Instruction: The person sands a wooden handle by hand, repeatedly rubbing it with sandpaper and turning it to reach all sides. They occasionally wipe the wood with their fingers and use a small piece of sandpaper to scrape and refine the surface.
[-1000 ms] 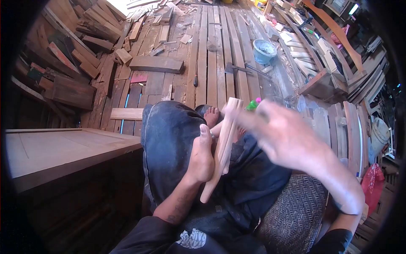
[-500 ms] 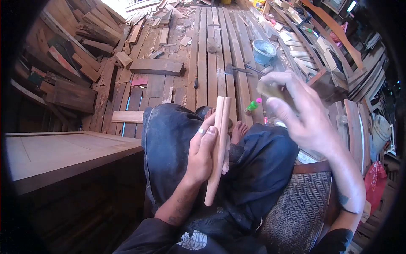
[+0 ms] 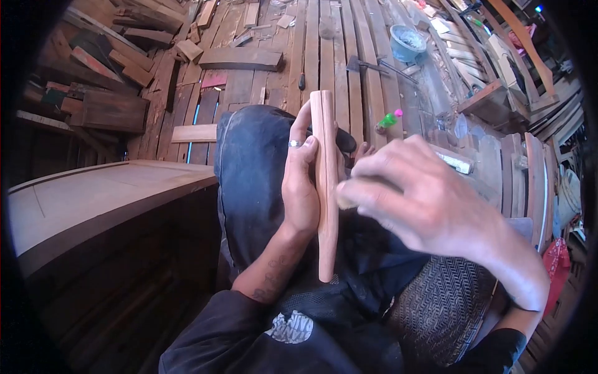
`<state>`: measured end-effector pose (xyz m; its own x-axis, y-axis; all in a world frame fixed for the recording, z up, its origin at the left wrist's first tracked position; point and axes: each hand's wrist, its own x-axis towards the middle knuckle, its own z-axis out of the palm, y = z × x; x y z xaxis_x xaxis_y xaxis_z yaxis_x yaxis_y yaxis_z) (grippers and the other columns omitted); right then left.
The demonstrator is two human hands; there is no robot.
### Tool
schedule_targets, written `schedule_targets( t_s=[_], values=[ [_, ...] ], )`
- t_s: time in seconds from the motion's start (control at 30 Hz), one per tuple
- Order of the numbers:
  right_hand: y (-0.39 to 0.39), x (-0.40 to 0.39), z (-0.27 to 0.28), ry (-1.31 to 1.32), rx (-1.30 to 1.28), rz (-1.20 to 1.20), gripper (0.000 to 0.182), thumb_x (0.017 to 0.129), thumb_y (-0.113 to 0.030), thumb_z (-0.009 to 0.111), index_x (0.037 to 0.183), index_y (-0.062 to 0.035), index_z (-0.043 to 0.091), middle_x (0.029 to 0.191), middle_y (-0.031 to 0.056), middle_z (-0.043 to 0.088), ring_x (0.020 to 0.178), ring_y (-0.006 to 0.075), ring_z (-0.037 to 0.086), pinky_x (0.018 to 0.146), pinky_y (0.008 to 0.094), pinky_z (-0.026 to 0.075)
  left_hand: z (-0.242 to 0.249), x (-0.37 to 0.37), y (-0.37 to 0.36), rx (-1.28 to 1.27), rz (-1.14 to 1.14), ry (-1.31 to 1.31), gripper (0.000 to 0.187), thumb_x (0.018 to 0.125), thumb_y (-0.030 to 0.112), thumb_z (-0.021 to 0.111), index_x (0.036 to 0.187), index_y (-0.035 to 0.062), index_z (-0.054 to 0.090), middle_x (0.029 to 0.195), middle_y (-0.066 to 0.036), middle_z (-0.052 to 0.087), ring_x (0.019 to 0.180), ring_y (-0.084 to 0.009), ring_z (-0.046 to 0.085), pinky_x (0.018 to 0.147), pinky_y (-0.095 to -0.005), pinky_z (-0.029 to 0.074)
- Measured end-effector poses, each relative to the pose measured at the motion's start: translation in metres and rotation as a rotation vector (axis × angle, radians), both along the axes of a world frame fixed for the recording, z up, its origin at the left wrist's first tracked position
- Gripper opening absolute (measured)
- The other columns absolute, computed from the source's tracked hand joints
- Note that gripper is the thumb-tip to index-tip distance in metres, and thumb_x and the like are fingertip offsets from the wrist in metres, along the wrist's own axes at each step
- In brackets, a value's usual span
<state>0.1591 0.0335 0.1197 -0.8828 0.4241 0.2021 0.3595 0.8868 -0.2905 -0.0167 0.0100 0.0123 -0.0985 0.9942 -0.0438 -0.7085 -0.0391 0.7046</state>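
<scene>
A long, slim piece of light wood (image 3: 327,193) with a groove down its upper face stands nearly upright over my lap. My left hand (image 3: 300,190) is wrapped round it at mid-length, the thumb lying along its side. My right hand (image 3: 420,196), smeared by motion, is just right of the wood with its fingers closed. Between them shows the edge of a small tan pad (image 3: 346,201), like folded sandpaper, at or close to the wood's right side. Most of this pad is hidden by my fingers.
A pale wooden panel (image 3: 112,187) stands at the left. On the plank floor lie a thick board (image 3: 243,59), a hammer-like tool (image 3: 377,66), a green bottle with a pink cap (image 3: 389,119) and a blue bucket (image 3: 408,45). A woven seat (image 3: 442,299) is at lower right.
My right hand has come down and left with the tan pad, to the wood's side. The wood stands more upright and higher in view, still in my left hand. The view has shifted slightly.
</scene>
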Motion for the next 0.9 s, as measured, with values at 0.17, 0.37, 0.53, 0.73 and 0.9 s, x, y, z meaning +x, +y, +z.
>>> schedule_targets(
  t_s=[0.17, 0.37, 0.53, 0.73, 0.9],
  values=[
    [-0.019, -0.011, -0.01, -0.008, -0.003, 0.039, 0.031, 0.088, -0.013, 0.077, 0.119, -0.0092, 0.073, 0.106, 0.008, 0.066, 0.097, 0.0236, 0.066, 0.086, 0.0411, 0.049, -0.002, -0.004, -0.004, -0.016, 0.008, -0.047, 0.06, 0.109, 0.028, 0.038, 0.167, 0.0156, 0.03, 0.119, -0.01, 0.061, 0.087, -0.0129, 0.058, 0.077, -0.0286, 0.053],
    [-0.02, -0.012, -0.011, -0.048, 0.052, 0.033, 0.021, 0.093, -0.013, 0.075, 0.113, -0.0106, 0.071, 0.1, 0.0048, 0.064, 0.092, 0.0194, 0.063, 0.081, 0.0375, 0.048, -0.007, -0.002, -0.003, 0.024, -0.007, -0.151, 0.062, 0.109, 0.03, 0.04, 0.168, 0.017, 0.027, 0.115, -0.008, 0.058, 0.081, -0.0117, 0.056, 0.071, -0.028, 0.052],
    [-0.001, -0.011, -0.02, 0.026, 0.14, 0.047, 0.02, 0.094, -0.015, 0.074, 0.113, -0.0135, 0.07, 0.098, 0.0049, 0.063, 0.087, 0.0171, 0.06, 0.075, 0.0354, 0.046, 0.007, 0.002, -0.006, -0.02, -0.002, -0.091, 0.062, 0.109, 0.03, 0.038, 0.168, 0.0142, 0.028, 0.099, -0.008, 0.057, 0.075, -0.012, 0.054, 0.072, -0.0291, 0.052],
    [-0.019, -0.016, -0.01, 0.009, 0.019, 0.083, 0.024, 0.089, -0.014, 0.078, 0.111, -0.0106, 0.072, 0.098, 0.0052, 0.062, 0.085, 0.018, 0.058, 0.074, 0.035, 0.045, -0.004, -0.014, -0.002, 0.157, -0.16, -0.28, 0.063, 0.109, 0.028, 0.036, 0.168, 0.0097, 0.026, 0.103, -0.01, 0.061, 0.087, -0.0165, 0.062, 0.094, -0.037, 0.055],
    [-0.018, -0.016, 0.0, 0.001, -0.009, 0.096, 0.025, 0.087, -0.014, 0.079, 0.111, -0.0101, 0.072, 0.097, 0.0044, 0.062, 0.084, 0.0185, 0.058, 0.074, 0.0363, 0.044, 0.016, -0.001, -0.008, -0.062, -0.038, -0.109, 0.063, 0.109, 0.027, 0.035, 0.168, 0.0091, 0.026, 0.117, -0.013, 0.06, 0.096, -0.0186, 0.063, 0.096, -0.036, 0.055]
  ],
)
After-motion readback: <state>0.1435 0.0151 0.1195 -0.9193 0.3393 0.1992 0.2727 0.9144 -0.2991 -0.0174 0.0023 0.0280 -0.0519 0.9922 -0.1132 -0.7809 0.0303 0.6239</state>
